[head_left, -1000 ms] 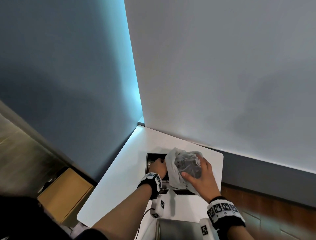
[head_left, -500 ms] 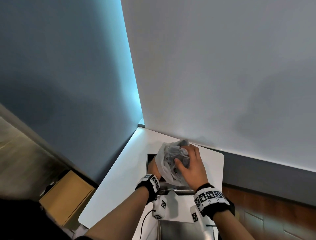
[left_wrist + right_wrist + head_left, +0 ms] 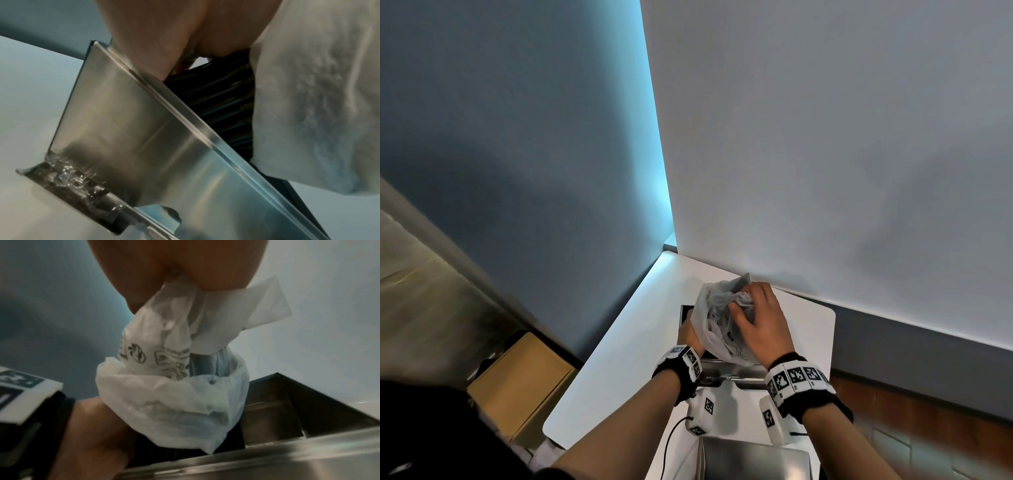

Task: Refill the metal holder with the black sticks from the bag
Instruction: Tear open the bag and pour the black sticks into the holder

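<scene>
A white rectangular table (image 3: 619, 342) with rounded corners lies under the grip, pushed into a corner between a blue-grey wall (image 3: 517, 137) to its left and a pale white wall (image 3: 825, 137) beyond it. Down to the left of the grip, a tan cardboard box (image 3: 524, 380) sits on the floor beside the table. Below and right of the grip runs reddish-brown wooden flooring (image 3: 928, 421).

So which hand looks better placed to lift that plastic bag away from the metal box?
The right hand: it already grips the bunched top of the bag over the metal holder. The left hand sits low beside the black sticks.
</scene>
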